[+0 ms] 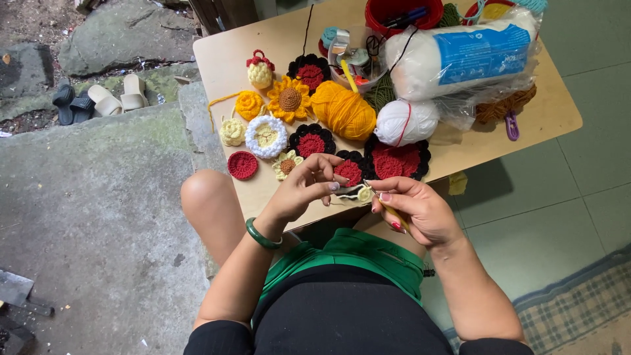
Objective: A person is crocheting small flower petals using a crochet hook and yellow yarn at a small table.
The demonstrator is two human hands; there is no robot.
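Note:
My left hand [303, 187] pinches a small pale-yellow crochet piece [360, 194] between thumb and fingers, just over the near edge of the low wooden table [552, 112]. My right hand [417, 209] grips a crochet hook with a yellow handle [394, 213], its tip at the piece. A green bangle [261, 235] sits on my left wrist. Right behind my fingers lie red-and-black crochet flowers [394, 161].
On the table: a yellow yarn ball [345, 110], a white yarn ball [405, 121], a bagged white skein [460, 56], a sunflower piece [289, 98], several small crochet flowers, a red bowl [401, 13]. Sandals [98, 100] lie on the concrete to the left; a checked mat [578, 302] is at lower right.

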